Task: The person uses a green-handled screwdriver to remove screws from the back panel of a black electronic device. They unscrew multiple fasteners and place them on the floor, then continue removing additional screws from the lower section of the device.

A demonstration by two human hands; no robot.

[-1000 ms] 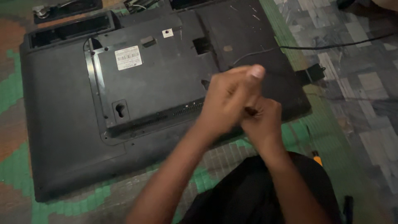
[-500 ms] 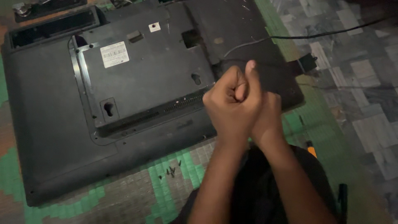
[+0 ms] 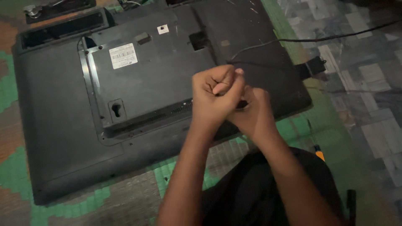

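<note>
Frame centre: left hand [image 3: 215, 94] fisted, right hand [image 3: 251, 113] curled against it, both gripping a small dark object [image 3: 242, 104], mostly hidden between the fingers; kind unclear. Looks light, rigid, easily fumbled; best pinched at its ends. Beyond: television back panel [image 3: 138, 88] face-down on woven mat [image 3: 125, 196], cable [image 3: 335, 37] upper right.

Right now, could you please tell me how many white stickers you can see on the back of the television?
2. A large white label sits on the raised panel's upper left; a small white square sticker lies near the television's top edge. The hands may hide others.
</note>
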